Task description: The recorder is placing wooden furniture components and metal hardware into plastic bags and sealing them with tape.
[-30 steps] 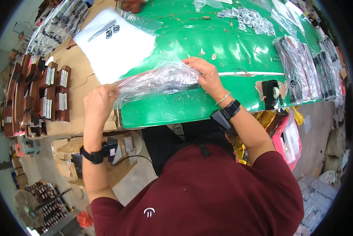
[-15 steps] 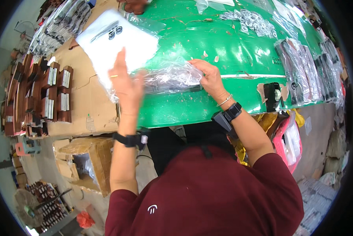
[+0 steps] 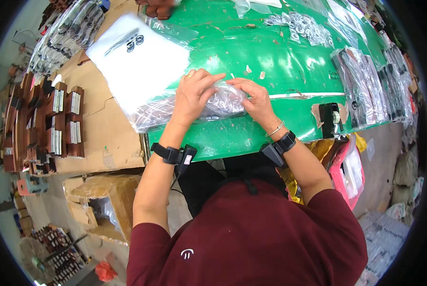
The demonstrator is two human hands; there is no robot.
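So the right hand [image 3: 254, 99] has a clear plastic bag [image 3: 222, 102] pinched at its end, while the left [image 3: 192, 95] curls over it, grip can't-tell. Bag's lying near the green tabletop's [image 3: 204, 143] front edge.

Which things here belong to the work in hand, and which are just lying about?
Apparently in use:
crinkled clear plastic bag with brown contents, at the left hand and right hand
probably the flat white stack nearby

Apparently just lying about:
open brown cardboard box
crumpled red bundle
round greyish fan
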